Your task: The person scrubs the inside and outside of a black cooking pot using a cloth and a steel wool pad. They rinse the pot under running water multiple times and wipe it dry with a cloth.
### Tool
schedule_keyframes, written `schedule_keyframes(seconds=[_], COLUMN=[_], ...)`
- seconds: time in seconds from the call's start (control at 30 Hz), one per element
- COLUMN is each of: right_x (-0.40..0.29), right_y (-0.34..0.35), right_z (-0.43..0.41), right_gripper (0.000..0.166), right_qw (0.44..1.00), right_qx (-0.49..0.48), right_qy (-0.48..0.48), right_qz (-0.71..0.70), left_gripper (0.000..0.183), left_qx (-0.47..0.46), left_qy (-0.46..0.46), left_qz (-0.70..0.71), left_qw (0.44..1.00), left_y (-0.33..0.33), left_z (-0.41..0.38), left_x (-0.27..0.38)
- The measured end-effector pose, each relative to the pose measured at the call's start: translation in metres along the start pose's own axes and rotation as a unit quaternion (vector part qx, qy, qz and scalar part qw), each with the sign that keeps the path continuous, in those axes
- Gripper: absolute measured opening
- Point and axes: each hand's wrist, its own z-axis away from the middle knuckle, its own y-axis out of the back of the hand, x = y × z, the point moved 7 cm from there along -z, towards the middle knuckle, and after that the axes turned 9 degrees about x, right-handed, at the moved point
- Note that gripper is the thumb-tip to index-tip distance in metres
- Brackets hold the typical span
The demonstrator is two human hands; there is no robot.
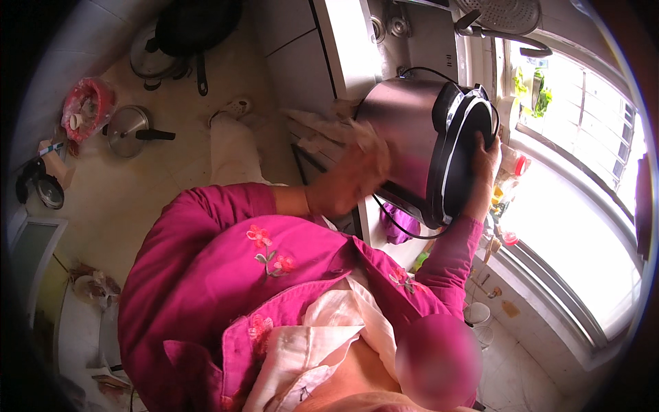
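Observation:
An electric cooker (404,134) with a shiny metallic body and black lid (466,154) stands or leans on the counter by the sink; its exact support is hidden. My right hand (485,167) grips the lid's edge, with the thumb over the black face. Motion-blurred, my left hand (345,180) holds a pale crumpled cloth (329,126) beside the cooker's metallic side. A black cord (412,233) loops below the lid and around the cooker.
A steel sink (417,46) lies beyond the cooker, and jars (515,164) line the windowsill. A purple cloth (400,224) lies near the cooker. On the floor at left are a lidded pot (128,131), a black pan (198,26) and a red bag-lined bin (87,108).

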Motion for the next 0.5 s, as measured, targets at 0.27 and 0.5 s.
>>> schedule_keyframes(seconds=[0.27, 0.5], right_x=[-0.001, -0.001], right_y=[-0.002, -0.003], right_z=[-0.002, -0.006], right_gripper=[0.054, 0.054], right_qw=[1.0, 1.0], right_qx=[-0.006, -0.019], right_qy=[0.028, 0.009], right_qz=[-0.011, 0.011], left_gripper=[0.041, 0.053], left_qx=[0.111, -0.009], left_qy=[-0.067, 0.198], left_qz=[-0.009, -0.134], left_qw=[0.992, 0.971], left_y=[0.003, 0.032], left_z=[-0.089, -0.147], left_x=[-0.022, -0.063])
